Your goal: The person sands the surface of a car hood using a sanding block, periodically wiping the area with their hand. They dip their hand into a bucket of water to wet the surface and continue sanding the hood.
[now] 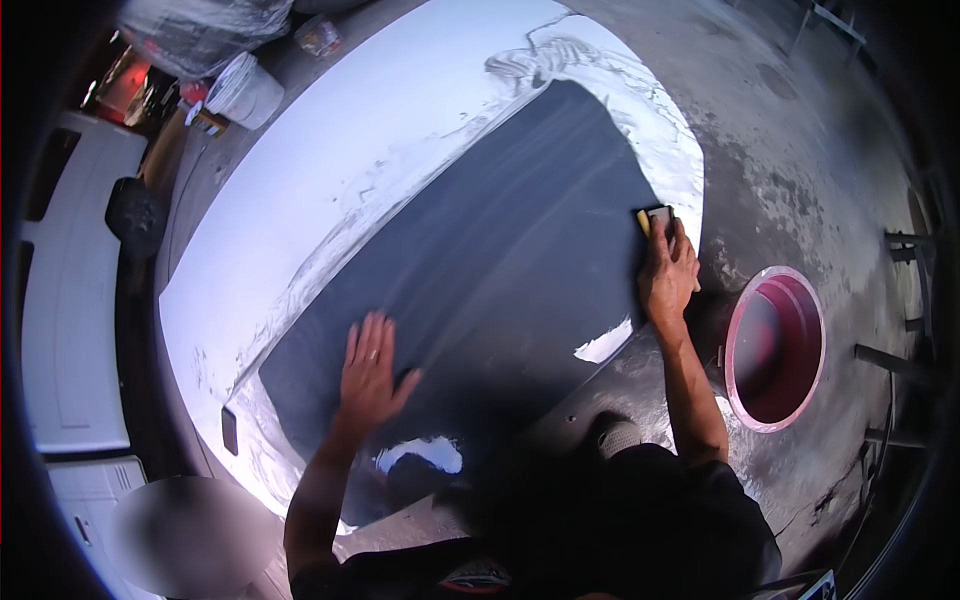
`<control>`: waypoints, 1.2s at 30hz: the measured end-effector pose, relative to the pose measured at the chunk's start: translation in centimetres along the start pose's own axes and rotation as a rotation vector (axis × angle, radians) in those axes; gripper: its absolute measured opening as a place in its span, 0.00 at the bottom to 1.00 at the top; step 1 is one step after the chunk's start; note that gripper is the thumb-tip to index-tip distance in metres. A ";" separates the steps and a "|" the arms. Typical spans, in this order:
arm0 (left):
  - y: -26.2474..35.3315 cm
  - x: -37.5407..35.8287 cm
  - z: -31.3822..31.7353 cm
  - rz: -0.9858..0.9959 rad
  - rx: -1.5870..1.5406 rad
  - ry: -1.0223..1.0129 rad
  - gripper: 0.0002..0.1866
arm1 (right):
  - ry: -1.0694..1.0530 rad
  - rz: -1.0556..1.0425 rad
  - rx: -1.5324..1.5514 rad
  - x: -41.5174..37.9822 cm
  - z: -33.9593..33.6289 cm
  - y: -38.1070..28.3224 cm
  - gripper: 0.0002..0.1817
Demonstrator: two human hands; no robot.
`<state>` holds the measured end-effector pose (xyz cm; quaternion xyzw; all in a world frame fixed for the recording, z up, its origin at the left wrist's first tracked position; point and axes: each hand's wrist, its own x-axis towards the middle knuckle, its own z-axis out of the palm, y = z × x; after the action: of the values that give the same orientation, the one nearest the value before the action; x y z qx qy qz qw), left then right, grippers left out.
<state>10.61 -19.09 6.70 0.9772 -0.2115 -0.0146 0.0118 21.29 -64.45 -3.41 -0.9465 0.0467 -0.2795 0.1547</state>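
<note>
A large dark grey panel (480, 260) with pale streaks lies inside a white, smudged body surface (330, 170). My left hand (372, 372) rests flat near the panel's lower left part, fingers spread, with a ring on one finger and nothing held. At the panel's right edge, my right hand (669, 270) is wrapped round a small block (657, 214), pale on top with a yellow side. Some of the block is hidden under the fingers.
A pink tub (822, 350) stands on the concrete floor to the right. White buckets (244, 92) and plastic-wrapped items are at the upper left. A white vehicle (80, 300) is at the left. Dark metal stands (890, 365) line the right side.
</note>
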 end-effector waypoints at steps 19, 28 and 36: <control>11.7 46.0 4.0 0.219 -0.016 0.102 0.49 | -0.105 0.031 0.093 0.2 0.6 0.7 0.39; 5.2 34.0 1.9 0.311 -0.037 0.137 0.46 | -0.056 0.001 0.024 0.5 -0.3 0.0 0.29; -2.2 16.6 0.0 0.173 0.020 0.033 0.46 | -0.094 -0.007 -0.057 -0.2 0.5 0.6 0.30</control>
<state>26.61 -23.92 6.26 0.9555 -0.2949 0.0045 0.0069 21.34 -64.84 -4.11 -0.9627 0.0441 -0.2339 0.1288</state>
